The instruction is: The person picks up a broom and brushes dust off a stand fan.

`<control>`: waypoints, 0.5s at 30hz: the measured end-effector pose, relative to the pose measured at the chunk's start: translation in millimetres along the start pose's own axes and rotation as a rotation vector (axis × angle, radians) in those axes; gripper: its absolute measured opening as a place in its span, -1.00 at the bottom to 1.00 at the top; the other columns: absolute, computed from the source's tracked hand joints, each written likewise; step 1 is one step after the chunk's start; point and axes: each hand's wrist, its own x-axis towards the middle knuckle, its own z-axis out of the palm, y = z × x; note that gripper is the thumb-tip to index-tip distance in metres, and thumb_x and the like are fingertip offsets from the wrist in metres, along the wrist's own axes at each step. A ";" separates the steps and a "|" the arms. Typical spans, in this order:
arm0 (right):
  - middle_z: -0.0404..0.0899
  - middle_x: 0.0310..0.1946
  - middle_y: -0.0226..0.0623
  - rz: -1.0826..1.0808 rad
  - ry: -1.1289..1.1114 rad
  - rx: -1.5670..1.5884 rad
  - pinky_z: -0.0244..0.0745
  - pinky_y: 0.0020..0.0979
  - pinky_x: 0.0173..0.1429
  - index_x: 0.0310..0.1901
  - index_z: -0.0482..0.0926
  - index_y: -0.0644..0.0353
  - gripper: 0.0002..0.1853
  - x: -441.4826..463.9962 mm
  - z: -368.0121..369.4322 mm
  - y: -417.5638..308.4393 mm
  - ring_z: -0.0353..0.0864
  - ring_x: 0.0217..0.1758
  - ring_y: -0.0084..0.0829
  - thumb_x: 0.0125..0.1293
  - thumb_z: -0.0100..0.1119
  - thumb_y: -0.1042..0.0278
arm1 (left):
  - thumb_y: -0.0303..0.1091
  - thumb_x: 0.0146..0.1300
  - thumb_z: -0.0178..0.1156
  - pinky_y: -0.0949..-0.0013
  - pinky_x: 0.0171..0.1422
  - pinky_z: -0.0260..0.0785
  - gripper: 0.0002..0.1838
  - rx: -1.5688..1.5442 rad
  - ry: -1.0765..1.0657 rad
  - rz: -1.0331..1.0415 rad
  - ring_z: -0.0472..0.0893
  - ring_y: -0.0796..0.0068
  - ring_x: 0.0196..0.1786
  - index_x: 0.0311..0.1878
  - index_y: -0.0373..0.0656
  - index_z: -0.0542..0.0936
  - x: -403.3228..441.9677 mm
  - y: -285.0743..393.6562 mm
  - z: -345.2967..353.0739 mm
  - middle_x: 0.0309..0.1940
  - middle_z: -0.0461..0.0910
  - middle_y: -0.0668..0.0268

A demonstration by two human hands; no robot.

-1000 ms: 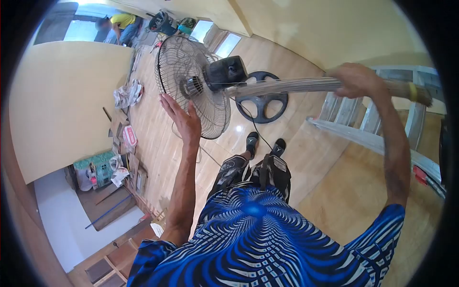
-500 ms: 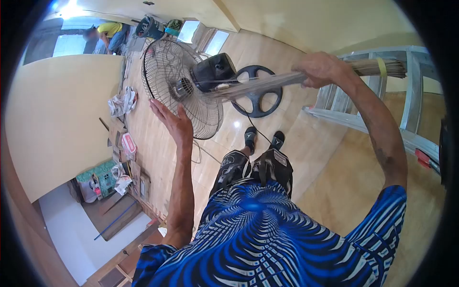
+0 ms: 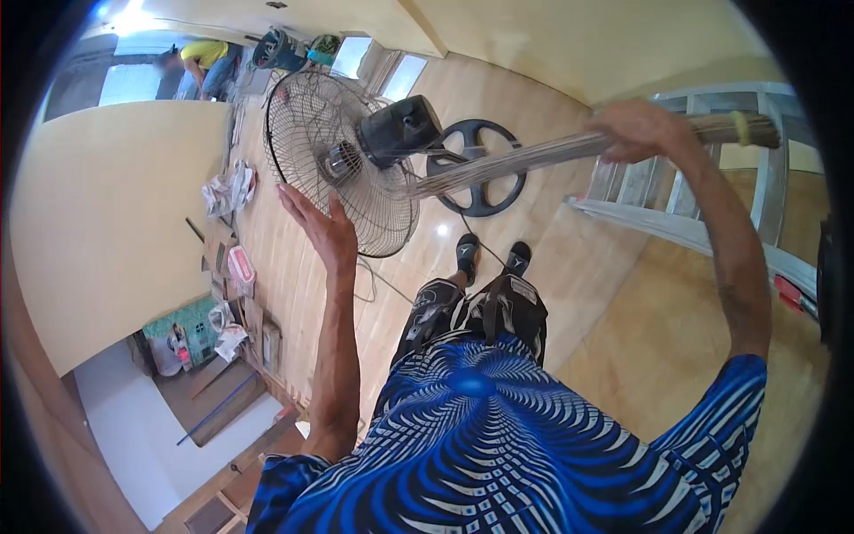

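One right hand (image 3: 642, 133), fingers closed round tan stick-bundle broom (image 3: 525, 165) | left hand (image 3: 327, 236) open, gripless, near round black wire-caged fan (image 3: 384, 135) | light, steady strokes seem best

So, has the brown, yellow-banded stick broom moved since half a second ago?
Yes, the broom shifted rightward in view, farther across the silver metal ladder.

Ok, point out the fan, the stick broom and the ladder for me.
Fan (image 3: 341, 161): head view, hub behind the wire cage.
Stick broom (image 3: 531, 161): head view, midway along the bundled sticks.
Ladder (image 3: 654, 221): head view, nearer side rail.
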 end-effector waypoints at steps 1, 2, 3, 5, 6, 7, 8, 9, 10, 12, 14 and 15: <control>0.61 -0.25 -0.11 0.026 -0.025 -0.029 0.49 -0.12 -0.06 -0.08 0.55 0.13 -0.61 -5.0 -6.3 8.6 0.58 -0.09 -0.08 0.05 0.32 0.18 | -0.44 0.27 0.14 0.05 0.53 -0.16 -0.16 0.008 0.000 0.011 -0.12 -0.10 0.50 0.45 -0.33 -0.16 -0.4 2.0 1.4 0.44 -0.15 -0.19; 0.61 -0.25 -0.11 0.040 0.015 -0.015 0.49 -0.12 -0.05 -0.08 0.55 0.13 -0.60 -0.6 -5.4 5.2 0.58 -0.09 -0.09 0.06 0.32 0.17 | -0.43 0.28 0.14 0.05 0.53 -0.17 -0.17 0.011 0.000 0.029 -0.12 -0.10 0.50 0.45 -0.33 -0.16 1.0 4.4 3.6 0.44 -0.15 -0.19; 0.61 -0.25 -0.12 0.056 0.051 0.002 0.49 -0.12 -0.05 -0.07 0.54 0.13 -0.60 7.5 -2.3 -5.2 0.58 -0.08 -0.09 0.06 0.32 0.16 | -0.43 0.28 0.13 0.05 0.53 -0.17 -0.17 0.001 0.007 0.028 -0.12 -0.10 0.50 0.45 -0.33 -0.17 0.5 5.5 3.3 0.44 -0.15 -0.19; 0.61 -0.25 -0.11 0.108 0.001 0.037 0.48 -0.13 -0.03 -0.06 0.54 0.14 -0.59 19.0 3.1 -22.8 0.58 -0.08 -0.09 0.08 0.31 0.15 | -0.42 0.28 0.13 0.05 0.53 -0.18 -0.17 -0.025 0.030 0.027 -0.13 -0.10 0.51 0.45 -0.32 -0.17 1.9 6.5 4.9 0.45 -0.15 -0.18; 0.61 -0.25 -0.10 0.136 -0.085 0.058 0.48 -0.13 -0.02 -0.06 0.54 0.14 -0.59 23.3 6.0 -32.4 0.58 -0.09 -0.08 0.08 0.31 0.15 | -0.43 0.28 0.13 0.05 0.53 -0.18 -0.17 -0.025 0.031 0.034 -0.13 -0.10 0.51 0.45 -0.33 -0.17 3.3 6.5 4.6 0.45 -0.15 -0.18; 0.61 -0.26 -0.10 0.161 -0.174 0.080 0.47 -0.13 -0.02 -0.06 0.54 0.15 -0.59 24.8 7.7 -37.5 0.58 -0.09 -0.08 0.08 0.30 0.14 | -0.43 0.28 0.13 0.05 0.53 -0.18 -0.17 -0.022 0.030 0.038 -0.14 -0.10 0.51 0.45 -0.33 -0.17 3.9 5.2 3.5 0.45 -0.15 -0.17; 0.61 -0.27 -0.09 0.127 -0.139 0.093 0.47 -0.13 -0.02 -0.07 0.54 0.15 -0.59 15.5 9.2 -29.5 0.58 -0.10 -0.07 0.08 0.30 0.14 | -0.43 0.28 0.13 0.05 0.53 -0.18 -0.17 -0.019 0.028 0.041 -0.14 -0.10 0.51 0.45 -0.33 -0.16 3.6 4.5 3.7 0.45 -0.16 -0.17; 0.61 -0.28 -0.08 0.091 -0.105 0.103 0.47 -0.12 -0.02 -0.07 0.54 0.16 -0.60 -0.1 9.8 -14.7 0.59 -0.11 -0.06 0.08 0.30 0.14 | -0.43 0.28 0.13 0.05 0.53 -0.18 -0.17 -0.013 0.021 0.030 -0.14 -0.10 0.51 0.45 -0.33 -0.16 2.7 4.0 4.7 0.45 -0.15 -0.17; 0.61 -0.30 -0.07 0.052 -0.073 0.114 0.47 -0.12 -0.01 -0.08 0.54 0.16 -0.60 -7.7 9.1 -6.7 0.59 -0.12 -0.05 0.08 0.30 0.14 | -0.43 0.28 0.13 0.05 0.53 -0.18 -0.17 -0.006 0.013 0.017 -0.13 -0.10 0.51 0.45 -0.33 -0.16 1.4 3.2 5.6 0.45 -0.15 -0.17; 0.60 -0.32 -0.07 0.130 -0.071 0.199 0.47 -0.12 -0.02 -0.08 0.54 0.16 -0.59 -1.0 2.9 -2.6 0.59 -0.13 -0.04 0.07 0.30 0.14 | -0.45 0.28 0.13 0.04 0.53 -0.18 -0.18 0.010 0.010 0.022 -0.13 -0.11 0.50 0.45 -0.34 -0.16 2.4 3.0 4.7 0.45 -0.15 -0.18; 0.60 -0.33 -0.07 0.156 -0.100 0.252 0.46 -0.13 -0.02 -0.08 0.54 0.17 -0.59 6.4 5.3 -8.8 0.58 -0.14 -0.04 0.07 0.31 0.14 | -0.49 0.26 0.12 0.01 0.52 -0.16 -0.18 0.021 0.014 0.057 -0.12 -0.15 0.49 0.44 -0.36 -0.15 2.9 5.6 4.0 0.44 -0.16 -0.20; 0.60 -0.33 -0.07 0.134 -0.131 0.256 0.46 -0.13 -0.02 -0.09 0.54 0.17 -0.59 19.3 12.1 -19.3 0.58 -0.14 -0.04 0.06 0.31 0.15 | -0.48 0.26 0.12 0.01 0.52 -0.16 -0.18 0.006 0.010 0.042 -0.12 -0.14 0.49 0.44 -0.35 -0.15 3.0 6.3 3.2 0.44 -0.17 -0.19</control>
